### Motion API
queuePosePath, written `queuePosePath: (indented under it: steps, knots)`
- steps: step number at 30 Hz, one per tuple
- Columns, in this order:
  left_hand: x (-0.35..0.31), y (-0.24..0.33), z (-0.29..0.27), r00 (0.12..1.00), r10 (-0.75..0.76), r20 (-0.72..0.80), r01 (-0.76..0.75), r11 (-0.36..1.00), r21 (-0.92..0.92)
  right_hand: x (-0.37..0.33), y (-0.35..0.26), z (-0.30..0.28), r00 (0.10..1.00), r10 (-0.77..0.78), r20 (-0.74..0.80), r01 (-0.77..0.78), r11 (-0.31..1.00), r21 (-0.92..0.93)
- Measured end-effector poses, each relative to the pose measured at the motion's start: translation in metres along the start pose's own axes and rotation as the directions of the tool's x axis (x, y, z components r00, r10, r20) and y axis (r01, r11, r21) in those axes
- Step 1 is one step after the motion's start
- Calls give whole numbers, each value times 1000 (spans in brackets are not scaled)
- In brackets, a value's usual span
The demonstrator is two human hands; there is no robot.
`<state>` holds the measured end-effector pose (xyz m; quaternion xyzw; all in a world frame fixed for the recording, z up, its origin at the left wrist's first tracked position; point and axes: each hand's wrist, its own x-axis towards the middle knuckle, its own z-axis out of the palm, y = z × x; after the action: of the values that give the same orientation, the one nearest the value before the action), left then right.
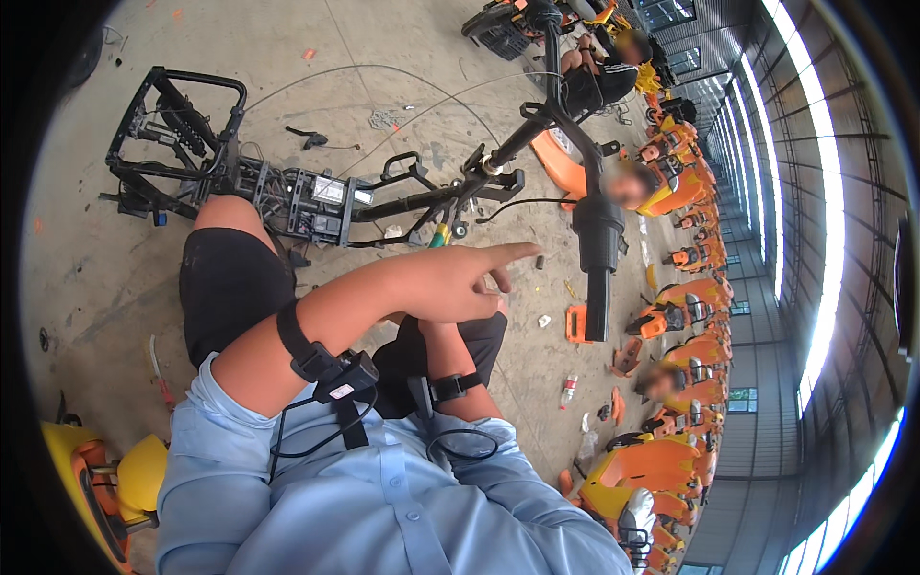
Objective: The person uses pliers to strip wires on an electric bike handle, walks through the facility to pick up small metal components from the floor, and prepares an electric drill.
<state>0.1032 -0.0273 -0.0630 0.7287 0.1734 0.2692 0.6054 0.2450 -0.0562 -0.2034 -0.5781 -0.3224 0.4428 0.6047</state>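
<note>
The left hand [460, 278] is empty, index finger stretched out and pointing right, the other fingers curled under; it hovers above the knees, just below the black frame [316, 196] that lies stripped on the concrete floor [86, 268]; the right hand is hidden beneath the left forearm, so I cannot tell its state; the handlebar [556, 96] rises right of the frame, one grip [596, 278] hanging near the fingertip.

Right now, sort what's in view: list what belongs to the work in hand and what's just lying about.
In hand: left hand pointing over the stripped black bike frame; handlebar; handlebar grip.

Lying about: plastic bottle; orange plastic part; loose black piece on the concrete floor.
</note>
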Motion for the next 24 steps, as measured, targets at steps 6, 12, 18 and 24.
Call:
queuePosePath:
  steps: [6, 12, 18, 24]
  knots:
    - [8, -52, -16, 998, -43, -55, 33, 985, -171, 36, -13, -40, 911, 267, 313, -239, 963, -126]
    - [70, -101, -17, 999, -19, 42, 27, 977, -211, 32, -45, -107, 936, 238, 259, -259, 964, 52]
    - [67, -36, 6, 898, 415, -148, -369, 525, -767, 13, -45, -96, 936, 300, 184, -351, 843, 408]
    - [80, -39, 30, 841, 493, -224, -337, 151, -929, 29, -45, -87, 911, 360, 200, -406, 708, 578]
